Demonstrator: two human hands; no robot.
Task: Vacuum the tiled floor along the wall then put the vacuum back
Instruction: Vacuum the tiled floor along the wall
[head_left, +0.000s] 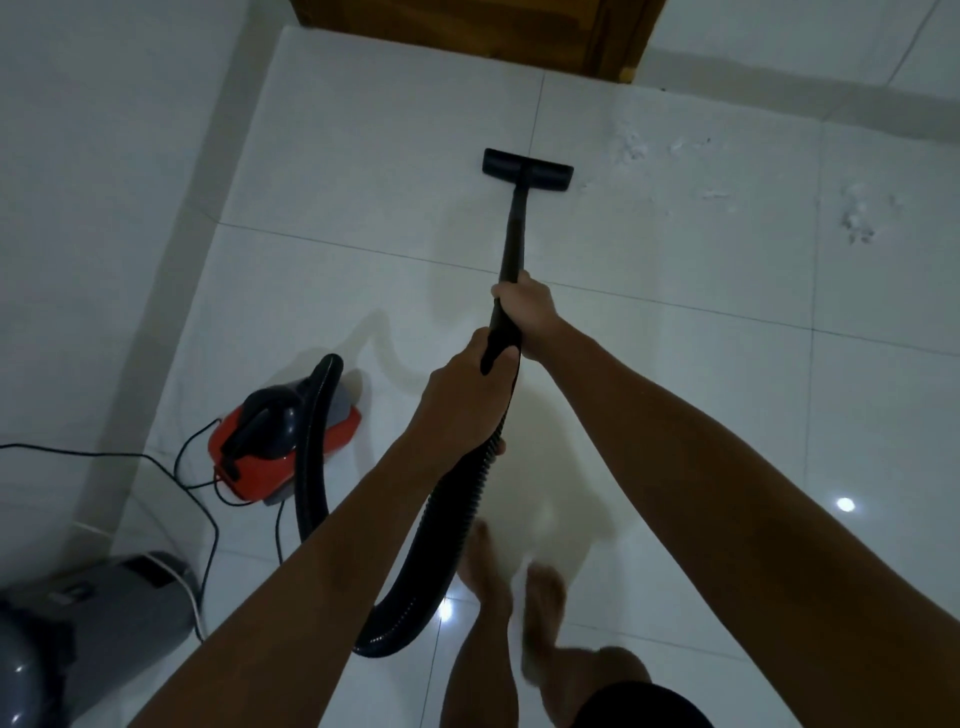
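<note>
While both hands — right hand (524, 310) ahead, left hand (460, 397) behind — clamp the wand (511, 236) for reach, the floor head (527, 170) sits upper centre, beside white debris (636, 148) near the wall; red vacuum (283, 441) waits lower left.

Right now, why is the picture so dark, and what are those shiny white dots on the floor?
In the head view the room is dim, so the tiled floor looks grey-blue; the bright dots are lamp glare on glossy tiles; the feet are blurred; the wide lens bends the wall; the wand and red vacuum stay fairly sharp.
</note>
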